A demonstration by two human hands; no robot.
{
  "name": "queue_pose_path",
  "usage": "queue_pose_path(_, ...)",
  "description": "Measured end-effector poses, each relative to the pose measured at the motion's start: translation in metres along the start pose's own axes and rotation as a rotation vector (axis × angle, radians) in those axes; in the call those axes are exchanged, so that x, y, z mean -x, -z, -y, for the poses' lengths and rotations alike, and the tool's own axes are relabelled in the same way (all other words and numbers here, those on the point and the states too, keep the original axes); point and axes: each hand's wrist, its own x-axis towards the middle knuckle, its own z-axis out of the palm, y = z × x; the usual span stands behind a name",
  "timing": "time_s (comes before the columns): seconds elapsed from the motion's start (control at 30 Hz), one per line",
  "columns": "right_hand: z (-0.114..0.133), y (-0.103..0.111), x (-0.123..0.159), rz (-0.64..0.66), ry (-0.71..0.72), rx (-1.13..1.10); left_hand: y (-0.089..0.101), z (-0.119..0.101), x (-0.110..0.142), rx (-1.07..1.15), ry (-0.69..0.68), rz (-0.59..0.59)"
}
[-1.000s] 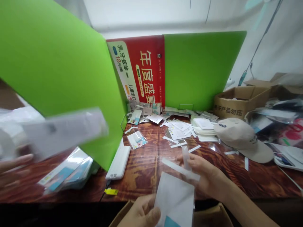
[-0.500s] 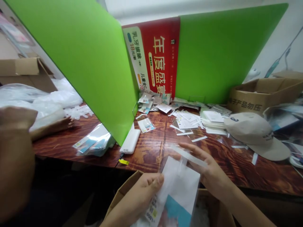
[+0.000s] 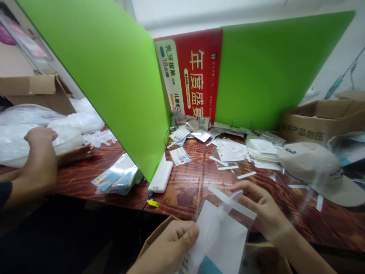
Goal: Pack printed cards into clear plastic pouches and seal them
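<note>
My left hand pinches the left edge of a clear plastic sleeve that holds a white card with a blue patch at its bottom. My right hand holds the sleeve's top flap, where a white adhesive strip runs across. The sleeve hangs over the near edge of the wooden table, above an open brown cardboard box.
Green divider boards and a red poster fence the desk. Several loose cards and sleeves lie behind, a white power bank left, a beige cap right, a carton beyond. Another person's hand rests on plastic bags left.
The view shifted slightly; my hands stay on the sleeve, my right fingers now closer to the flap strip. The other person's arm pulled back from the near left to the plastic bags.
</note>
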Motion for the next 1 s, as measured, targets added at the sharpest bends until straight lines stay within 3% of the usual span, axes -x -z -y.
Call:
queue_pose_path(0.17, 0.011, 0.013, 0.001, 0.131, -0.069, -0.002, 0.016, 0.001, -0.003, -0.096, 0.0, 0.003)
queue_pose_path(0.3, 0.013, 0.003, 0.004, 0.375, -0.105, 0.232, 0.026, 0.005, -0.01, -0.164, 0.012, 0.059)
queue_pose_path(0.37, 0.011, -0.002, 0.003, 0.423, -0.077, 0.283, 0.027, 0.006, -0.01, -0.184, 0.025, 0.059)
queue_pose_path(0.53, 0.006, 0.0, 0.003, 0.311, -0.073, 0.194, 0.024, 0.001, -0.005, -0.122, 0.036, 0.015)
queue_pose_path(0.67, 0.007, 0.012, 0.002, 0.163, -0.199, 0.083, 0.024, -0.002, -0.001, -0.051, 0.042, -0.058)
queue_pose_path(0.8, 0.006, 0.011, 0.0, 0.308, -0.21, 0.144, 0.023, -0.001, -0.002, -0.035, 0.066, -0.036)
queue_pose_path(1.0, 0.008, -0.011, 0.007, 0.411, -0.017, 0.495, 0.019, -0.005, -0.004, -0.092, 0.06, -0.01)
